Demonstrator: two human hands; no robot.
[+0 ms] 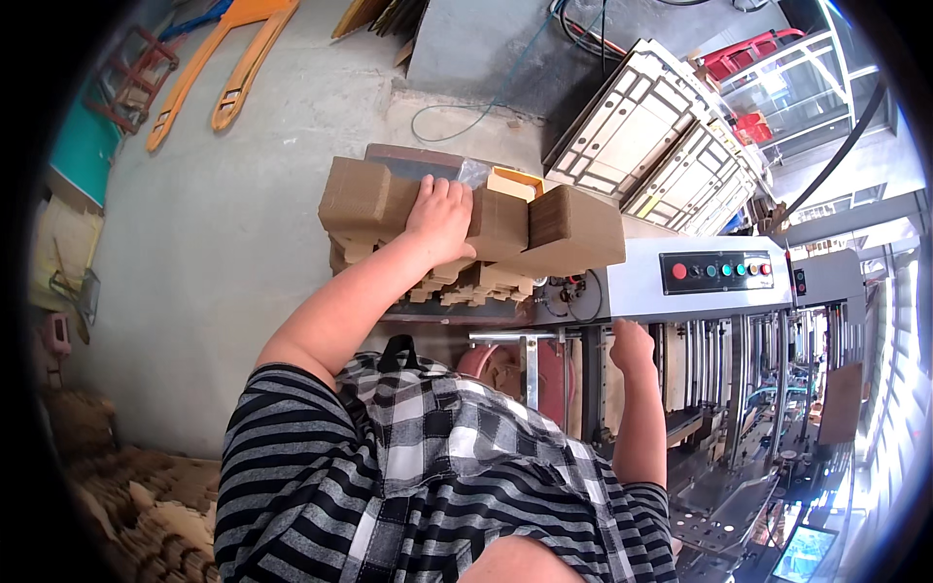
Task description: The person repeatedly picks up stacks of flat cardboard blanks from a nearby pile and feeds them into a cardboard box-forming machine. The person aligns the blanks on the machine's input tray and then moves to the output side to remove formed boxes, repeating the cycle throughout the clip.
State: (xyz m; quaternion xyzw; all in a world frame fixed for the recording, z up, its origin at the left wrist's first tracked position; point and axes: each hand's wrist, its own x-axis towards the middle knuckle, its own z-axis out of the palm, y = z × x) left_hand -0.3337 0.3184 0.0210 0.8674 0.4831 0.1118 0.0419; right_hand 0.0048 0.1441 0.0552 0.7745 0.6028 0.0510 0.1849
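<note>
Stacked brown cardboard blanks [578, 233], cut to a stepped outline, stand at the centre in front of me. My left hand [442, 222] grips the middle of this stack, its fingers bent over the top and the thumb on the near side. More cardboard layers show beneath, with uneven edges. To the right, my right hand [632, 347] is closed at the near edge of the grey machine housing [632, 277], just below it in the picture. Whatever that hand may hold is hidden.
A control panel [719, 273] with coloured buttons sits on the machine; metal rods and rails [724, 369] lie below it. Patterned wooden boards [632, 126] lean at the back right. An orange pallet jack [228, 102] stands far left; cardboard pieces [155, 505] are piled lower left.
</note>
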